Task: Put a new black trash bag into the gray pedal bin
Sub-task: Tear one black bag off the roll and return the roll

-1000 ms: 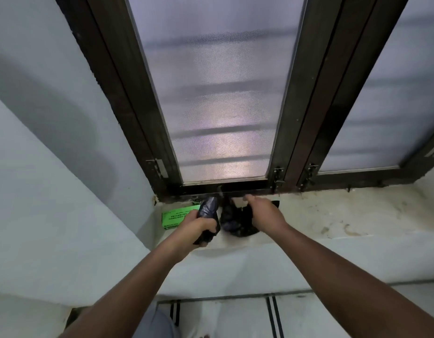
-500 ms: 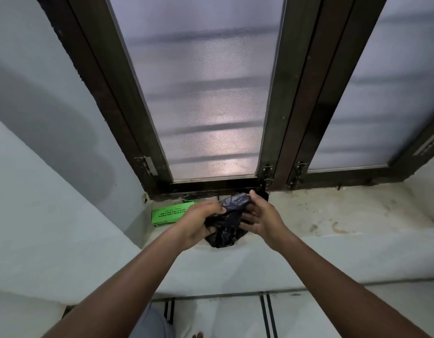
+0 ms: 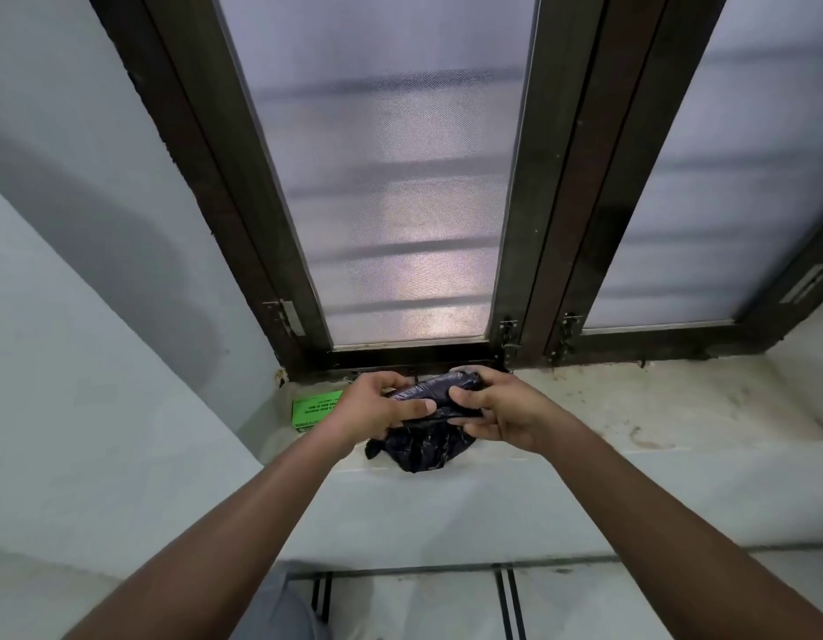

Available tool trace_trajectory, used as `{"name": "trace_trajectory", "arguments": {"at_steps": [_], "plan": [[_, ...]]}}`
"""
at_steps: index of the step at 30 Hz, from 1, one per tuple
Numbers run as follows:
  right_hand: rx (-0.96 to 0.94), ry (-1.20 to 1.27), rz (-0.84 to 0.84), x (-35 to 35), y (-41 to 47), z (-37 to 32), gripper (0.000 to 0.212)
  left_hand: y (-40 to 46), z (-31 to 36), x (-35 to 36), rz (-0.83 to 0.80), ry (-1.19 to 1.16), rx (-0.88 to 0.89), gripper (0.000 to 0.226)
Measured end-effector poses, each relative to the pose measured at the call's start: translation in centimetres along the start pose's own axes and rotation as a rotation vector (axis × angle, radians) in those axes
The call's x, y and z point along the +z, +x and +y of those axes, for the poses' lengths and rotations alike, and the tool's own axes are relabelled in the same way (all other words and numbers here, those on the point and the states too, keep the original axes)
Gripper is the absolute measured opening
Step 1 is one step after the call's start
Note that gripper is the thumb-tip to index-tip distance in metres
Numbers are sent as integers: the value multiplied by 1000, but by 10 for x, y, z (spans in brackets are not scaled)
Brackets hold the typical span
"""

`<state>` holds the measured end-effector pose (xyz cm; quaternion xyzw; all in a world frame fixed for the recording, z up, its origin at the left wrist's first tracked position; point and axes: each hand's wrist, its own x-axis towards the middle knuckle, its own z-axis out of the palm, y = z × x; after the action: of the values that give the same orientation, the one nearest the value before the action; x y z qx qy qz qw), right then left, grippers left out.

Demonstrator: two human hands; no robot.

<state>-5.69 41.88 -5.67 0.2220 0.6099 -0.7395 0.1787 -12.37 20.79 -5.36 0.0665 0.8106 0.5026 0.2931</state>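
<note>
A roll of black trash bags [image 3: 435, 390] is held just above the window sill [image 3: 654, 408]. My left hand [image 3: 377, 406] grips its left end and my right hand [image 3: 497, 408] grips its right end. Loose black bag plastic [image 3: 423, 448] hangs below the roll, over the sill's front edge. The gray pedal bin is not in view.
A green box [image 3: 314, 411] lies on the sill left of my hands. Behind stands a dark-framed window [image 3: 529, 224] with frosted panes. White walls close in at the left, and tiled floor [image 3: 446, 607] shows below.
My left hand brought the roll from its left side toward the middle, and my right hand came onto it. Both hands now hold the roll crosswise above the loose plastic.
</note>
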Motion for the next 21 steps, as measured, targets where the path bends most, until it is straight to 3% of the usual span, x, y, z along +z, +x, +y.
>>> {"name": "trace_trajectory", "arguments": {"at_steps": [9,15,19,21], "plan": [[-13,62,-45,10,3,1,48,-9,-6,-14,27,-133,-32,65],[-68,201,4,21,6,-4,49,-18,-2,-25,-112,-490,-94,40],[-97,227,57,30,4,-6,46,-18,-1,-30,1,-660,-56,34],[-77,166,112,31,3,-7,30,-18,-1,-34,33,-683,-11,38]]}}
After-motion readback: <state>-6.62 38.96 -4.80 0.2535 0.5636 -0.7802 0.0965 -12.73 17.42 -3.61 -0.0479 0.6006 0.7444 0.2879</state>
